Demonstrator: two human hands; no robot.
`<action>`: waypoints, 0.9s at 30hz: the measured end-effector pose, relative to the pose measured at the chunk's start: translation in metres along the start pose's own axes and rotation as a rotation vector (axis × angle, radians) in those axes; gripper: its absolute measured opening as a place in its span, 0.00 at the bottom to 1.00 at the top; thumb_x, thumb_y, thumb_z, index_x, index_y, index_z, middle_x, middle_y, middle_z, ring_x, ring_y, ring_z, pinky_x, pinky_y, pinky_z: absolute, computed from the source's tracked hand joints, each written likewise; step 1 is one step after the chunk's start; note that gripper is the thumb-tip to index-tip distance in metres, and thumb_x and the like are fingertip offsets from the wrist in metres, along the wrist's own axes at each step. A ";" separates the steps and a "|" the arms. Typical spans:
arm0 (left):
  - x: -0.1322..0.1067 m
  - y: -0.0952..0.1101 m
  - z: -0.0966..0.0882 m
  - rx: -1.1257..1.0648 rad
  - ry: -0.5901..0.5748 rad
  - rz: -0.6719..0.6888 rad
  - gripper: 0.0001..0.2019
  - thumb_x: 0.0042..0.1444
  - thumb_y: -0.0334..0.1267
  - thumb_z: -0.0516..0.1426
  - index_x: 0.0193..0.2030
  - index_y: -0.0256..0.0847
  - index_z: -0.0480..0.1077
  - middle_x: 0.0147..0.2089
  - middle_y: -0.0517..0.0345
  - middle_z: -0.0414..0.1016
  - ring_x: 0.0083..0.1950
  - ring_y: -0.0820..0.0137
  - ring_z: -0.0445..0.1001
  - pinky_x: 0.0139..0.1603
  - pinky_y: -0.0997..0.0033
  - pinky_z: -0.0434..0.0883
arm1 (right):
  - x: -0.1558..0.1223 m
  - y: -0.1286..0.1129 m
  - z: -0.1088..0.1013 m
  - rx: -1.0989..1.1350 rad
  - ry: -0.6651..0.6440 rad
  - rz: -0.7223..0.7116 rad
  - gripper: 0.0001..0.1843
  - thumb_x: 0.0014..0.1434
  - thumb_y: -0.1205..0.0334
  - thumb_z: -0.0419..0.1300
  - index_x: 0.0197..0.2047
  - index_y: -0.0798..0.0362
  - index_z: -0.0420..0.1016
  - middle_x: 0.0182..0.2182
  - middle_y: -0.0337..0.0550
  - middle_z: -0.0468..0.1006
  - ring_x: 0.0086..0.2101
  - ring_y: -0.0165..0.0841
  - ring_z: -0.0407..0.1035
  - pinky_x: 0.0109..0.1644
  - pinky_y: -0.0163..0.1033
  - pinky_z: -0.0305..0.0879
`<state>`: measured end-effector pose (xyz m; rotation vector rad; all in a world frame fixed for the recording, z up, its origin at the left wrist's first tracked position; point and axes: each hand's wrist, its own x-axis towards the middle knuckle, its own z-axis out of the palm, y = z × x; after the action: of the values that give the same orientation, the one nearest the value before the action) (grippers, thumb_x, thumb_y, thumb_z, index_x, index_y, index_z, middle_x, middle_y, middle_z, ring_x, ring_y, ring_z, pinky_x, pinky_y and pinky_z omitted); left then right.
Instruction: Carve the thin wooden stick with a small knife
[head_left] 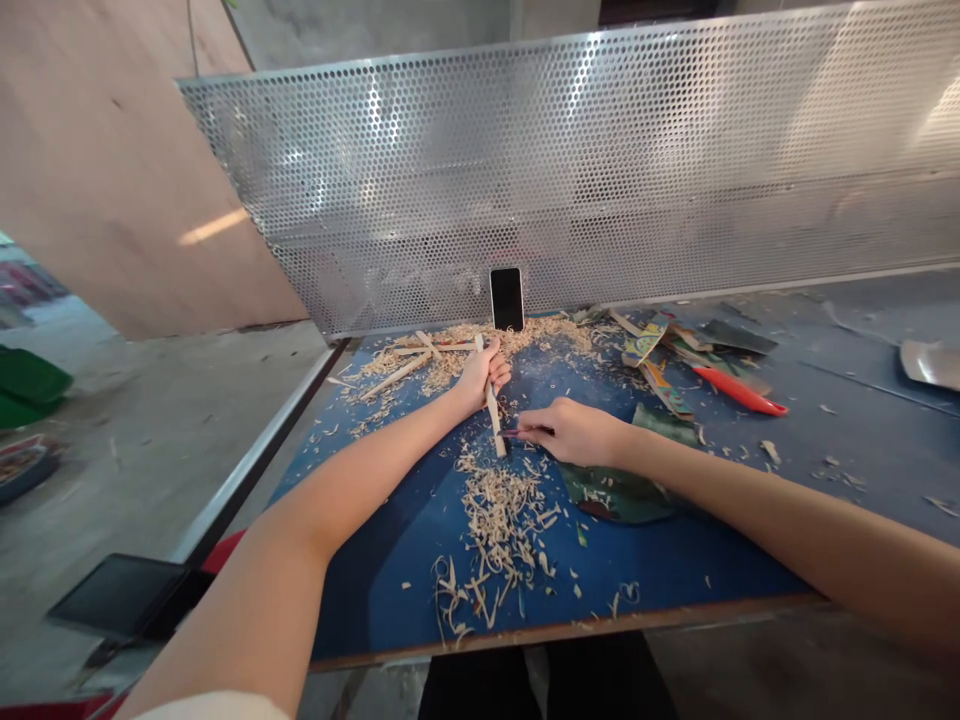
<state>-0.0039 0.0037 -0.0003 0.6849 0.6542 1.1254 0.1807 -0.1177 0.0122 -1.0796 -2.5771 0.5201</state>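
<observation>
My left hand [484,378] is wrapped round the upper part of a pale wooden stick [493,412], which slants down toward me over the blue tabletop [420,500]. My right hand [566,430] is closed on a small knife [511,433], a thin purplish strip mostly hidden by the fingers. Its tip meets the stick near the lower end. Curled wood shavings [502,510] lie in a heap below the stick. Under my right wrist is a dark green sheet [622,490].
A phone [507,298] leans upright against the perforated metal panel [525,180]. More wooden sticks [401,375] lie among shavings at the back left. At the right are cardboard scraps [664,385], a red-handled tool [739,388] and a metal blade-like piece [930,363].
</observation>
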 end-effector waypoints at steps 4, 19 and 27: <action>-0.001 0.001 -0.001 0.004 -0.023 -0.005 0.27 0.72 0.45 0.66 0.32 0.46 0.52 0.18 0.72 0.49 0.17 0.79 0.50 0.19 0.76 0.52 | -0.001 -0.003 -0.009 -0.056 -0.054 -0.040 0.17 0.76 0.54 0.55 0.34 0.46 0.75 0.22 0.37 0.68 0.26 0.34 0.57 0.36 0.42 0.48; -0.003 0.002 0.001 -0.008 -0.026 -0.013 0.24 0.74 0.43 0.64 0.33 0.46 0.54 0.18 0.72 0.49 0.16 0.78 0.49 0.18 0.76 0.51 | 0.000 -0.004 0.002 -0.030 0.049 0.020 0.15 0.77 0.53 0.54 0.39 0.47 0.73 0.27 0.41 0.76 0.28 0.35 0.65 0.36 0.41 0.50; -0.008 0.006 0.005 -0.029 -0.026 -0.032 0.25 0.75 0.40 0.63 0.30 0.45 0.53 0.18 0.71 0.49 0.16 0.79 0.48 0.17 0.78 0.51 | 0.004 -0.020 -0.019 -0.125 -0.130 -0.033 0.15 0.75 0.57 0.56 0.35 0.47 0.74 0.23 0.40 0.72 0.28 0.36 0.62 0.37 0.43 0.48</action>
<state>-0.0055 -0.0034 0.0085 0.6606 0.6237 1.0926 0.1734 -0.1240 0.0382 -1.0743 -2.7685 0.4392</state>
